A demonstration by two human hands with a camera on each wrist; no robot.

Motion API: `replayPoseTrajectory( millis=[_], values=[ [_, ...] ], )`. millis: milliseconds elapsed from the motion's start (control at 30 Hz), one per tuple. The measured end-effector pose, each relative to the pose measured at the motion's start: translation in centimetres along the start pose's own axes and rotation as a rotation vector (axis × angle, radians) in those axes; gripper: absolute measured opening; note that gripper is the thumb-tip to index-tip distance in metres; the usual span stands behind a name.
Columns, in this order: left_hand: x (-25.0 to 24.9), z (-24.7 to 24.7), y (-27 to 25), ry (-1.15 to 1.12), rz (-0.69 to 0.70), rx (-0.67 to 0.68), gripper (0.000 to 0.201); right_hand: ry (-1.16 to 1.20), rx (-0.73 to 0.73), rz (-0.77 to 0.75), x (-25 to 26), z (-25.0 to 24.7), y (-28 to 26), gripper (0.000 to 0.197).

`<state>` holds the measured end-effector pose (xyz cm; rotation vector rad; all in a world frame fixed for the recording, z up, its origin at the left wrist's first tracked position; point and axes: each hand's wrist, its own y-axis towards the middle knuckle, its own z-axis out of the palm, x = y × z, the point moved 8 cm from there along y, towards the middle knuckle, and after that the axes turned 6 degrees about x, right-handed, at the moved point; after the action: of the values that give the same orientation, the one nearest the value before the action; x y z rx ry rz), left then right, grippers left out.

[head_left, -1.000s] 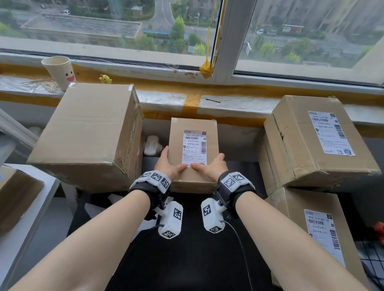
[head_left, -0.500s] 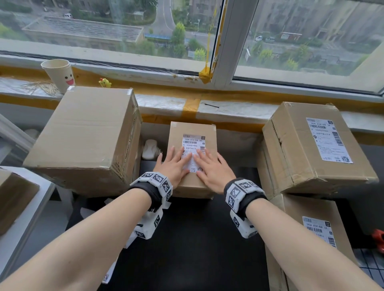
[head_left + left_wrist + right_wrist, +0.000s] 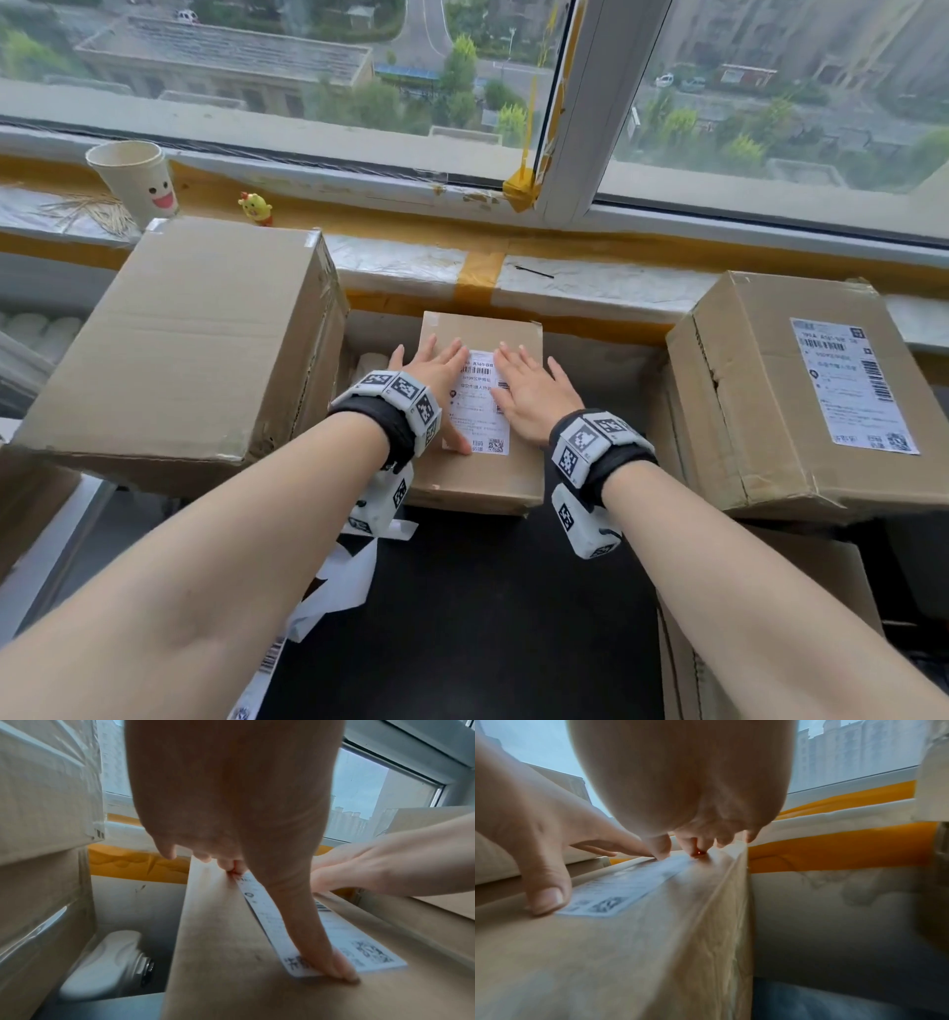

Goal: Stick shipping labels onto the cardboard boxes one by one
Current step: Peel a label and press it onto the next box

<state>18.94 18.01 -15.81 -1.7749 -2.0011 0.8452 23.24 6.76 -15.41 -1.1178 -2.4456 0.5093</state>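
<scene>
Label [image 3: 480, 406] edges under both hands

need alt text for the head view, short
Both hands, left hand and right hand, press flat on a white shipping label atop a small cardboard box below a window. A large unlabelled box sits to its left, a labelled box to its right, and a paper cup on the sill.
</scene>
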Motion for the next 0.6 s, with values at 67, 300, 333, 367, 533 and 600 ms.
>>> replayPoseTrajectory(
  millis=[67,300,333,367,533,600],
  values=[
    [0.0,-0.2,0.2,-0.007,0.001,-0.002,0.141,-0.009,0.013,-0.033,1.0,-0.2,0.6,0.056],
    [0.6,-0.2,0.3,-0.041,-0.014,-0.024,0.141,-0.022,0.052,-0.081,1.5,-0.2,1.5,0.056],
    [0.6,-0.2,0.2,-0.046,-0.017,-0.031,0.140,-0.010,0.049,-0.061,0.8,-0.2,1.3,0.056],
    [0.6,-0.2,0.1,-0.047,-0.021,-0.039,0.139,0.000,0.048,-0.041,0.1,-0.2,1.1,0.056],
    [0.8,0.7,-1.0,-0.062,-0.035,-0.068,0.127,0.004,0.055,-0.007,-1.0,0.1,-0.1,0.056],
    [1.1,1.4,-1.4,-0.106,-0.045,-0.067,0.117,0.007,0.065,-0.028,-0.6,0.4,-0.7,0.057]
  ],
)
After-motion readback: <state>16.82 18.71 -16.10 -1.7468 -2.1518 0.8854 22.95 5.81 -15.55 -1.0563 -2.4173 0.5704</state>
